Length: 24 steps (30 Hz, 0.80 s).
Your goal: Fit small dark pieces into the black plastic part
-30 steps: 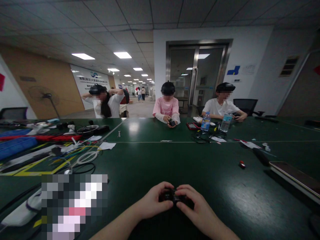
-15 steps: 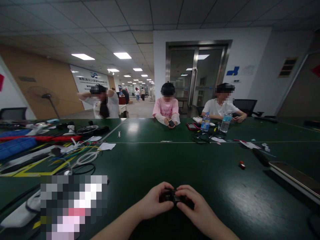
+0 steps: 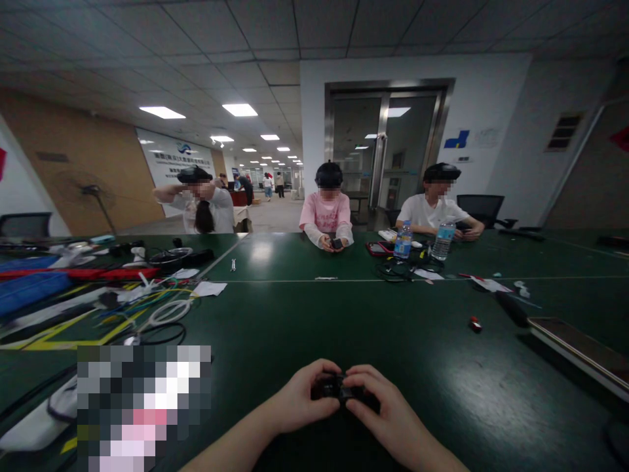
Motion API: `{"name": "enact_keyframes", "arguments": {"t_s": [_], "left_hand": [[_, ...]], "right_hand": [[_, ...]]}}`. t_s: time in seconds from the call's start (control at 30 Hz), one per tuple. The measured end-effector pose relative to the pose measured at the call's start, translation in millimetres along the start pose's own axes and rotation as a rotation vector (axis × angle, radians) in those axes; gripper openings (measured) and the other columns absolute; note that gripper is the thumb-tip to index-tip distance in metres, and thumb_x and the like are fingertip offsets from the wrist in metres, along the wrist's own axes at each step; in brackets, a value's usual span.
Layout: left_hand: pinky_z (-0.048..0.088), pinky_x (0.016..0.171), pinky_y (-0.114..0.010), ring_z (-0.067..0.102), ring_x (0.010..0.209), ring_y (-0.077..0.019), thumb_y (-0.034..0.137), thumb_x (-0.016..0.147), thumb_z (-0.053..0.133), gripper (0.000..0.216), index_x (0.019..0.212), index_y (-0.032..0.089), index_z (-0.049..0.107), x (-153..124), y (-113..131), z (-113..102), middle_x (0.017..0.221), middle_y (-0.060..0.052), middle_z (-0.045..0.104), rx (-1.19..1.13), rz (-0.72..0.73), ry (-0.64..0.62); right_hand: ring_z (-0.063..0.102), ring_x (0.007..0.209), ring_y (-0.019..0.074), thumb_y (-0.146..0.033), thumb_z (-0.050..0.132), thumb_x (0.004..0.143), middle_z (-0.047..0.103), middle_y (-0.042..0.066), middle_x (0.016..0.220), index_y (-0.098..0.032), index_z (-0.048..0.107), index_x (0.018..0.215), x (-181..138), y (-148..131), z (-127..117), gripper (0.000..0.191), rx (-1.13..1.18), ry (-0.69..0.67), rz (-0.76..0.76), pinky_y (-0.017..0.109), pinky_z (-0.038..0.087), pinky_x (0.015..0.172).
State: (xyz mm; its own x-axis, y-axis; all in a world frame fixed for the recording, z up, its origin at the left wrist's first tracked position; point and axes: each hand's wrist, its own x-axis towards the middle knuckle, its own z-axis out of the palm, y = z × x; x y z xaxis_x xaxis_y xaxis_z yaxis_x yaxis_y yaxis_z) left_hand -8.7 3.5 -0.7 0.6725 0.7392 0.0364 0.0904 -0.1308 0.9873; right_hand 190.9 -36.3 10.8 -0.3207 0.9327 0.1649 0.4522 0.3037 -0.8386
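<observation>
Low in the middle of the head view, my left hand and my right hand face each other just above the green table. Between them is a small black object, and the fingers and thumbs of both hands are closed on it. Its kind is hard to make out, as the fingers and the dark shade cover much of it. The thumbs press its near side, while the index fingers curl over the top.
To the left lie cables, a blue tray and a white power strip. A small red object and a long flat case lie right. Water bottles stand farther back. Three people sit across the table.
My hands and the black object stay almost in place. Across the table, the person in pink has turned a small dark object in their hands.
</observation>
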Motion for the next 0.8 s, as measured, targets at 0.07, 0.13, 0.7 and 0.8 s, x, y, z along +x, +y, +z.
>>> {"name": "enact_keyframes", "arguments": {"t_s": [0.07,0.13,0.7,0.8], "left_hand": [[0.044,0.083,-0.035,0.056,0.096,-0.0200,0.012,0.074,0.062,0.041,0.112,0.019,0.049,0.2,-1.7,0.3,0.102,-0.005,0.059,0.003,0.014,0.002],[0.044,0.084,-0.035,0.056,0.097,-0.0200,0.013,0.075,0.062,0.041,0.113,0.019,0.049,0.2,-3.3,0.8,0.103,-0.005,0.059,0.001,0.018,0.006],[0.046,0.079,-0.034,0.058,0.091,-0.0209,0.016,0.073,0.064,0.043,0.114,0.018,0.051,1.0,-1.0,1.8,0.104,-0.006,0.061,0.110,-0.017,0.073],[0.045,0.080,-0.035,0.059,0.093,-0.0209,0.016,0.074,0.064,0.043,0.114,0.017,0.049,0.6,-1.4,1.9,0.104,-0.006,0.061,0.073,-0.008,0.058]], "right_hand": [[0.055,0.103,0.0203,-0.025,0.056,0.080,0.056,0.006,0.111,-0.025,0.063,0.096,-0.4,-0.7,-0.6,0.018,-0.005,0.005,-0.018,0.035,0.045,0.089],[0.055,0.103,0.0211,-0.026,0.056,0.080,0.056,0.007,0.112,-0.025,0.062,0.097,-1.1,-1.5,-1.5,0.018,-0.010,0.008,-0.028,0.036,0.045,0.089],[0.055,0.105,0.0215,-0.026,0.055,0.082,0.056,0.006,0.114,-0.025,0.062,0.101,-1.4,2.6,-2.0,0.020,-0.001,0.027,-0.021,0.034,0.045,0.089],[0.055,0.105,0.0219,-0.026,0.056,0.081,0.055,0.006,0.115,-0.026,0.061,0.104,-1.8,3.8,-1.3,0.024,-0.010,0.033,-0.008,0.035,0.045,0.088]]}}
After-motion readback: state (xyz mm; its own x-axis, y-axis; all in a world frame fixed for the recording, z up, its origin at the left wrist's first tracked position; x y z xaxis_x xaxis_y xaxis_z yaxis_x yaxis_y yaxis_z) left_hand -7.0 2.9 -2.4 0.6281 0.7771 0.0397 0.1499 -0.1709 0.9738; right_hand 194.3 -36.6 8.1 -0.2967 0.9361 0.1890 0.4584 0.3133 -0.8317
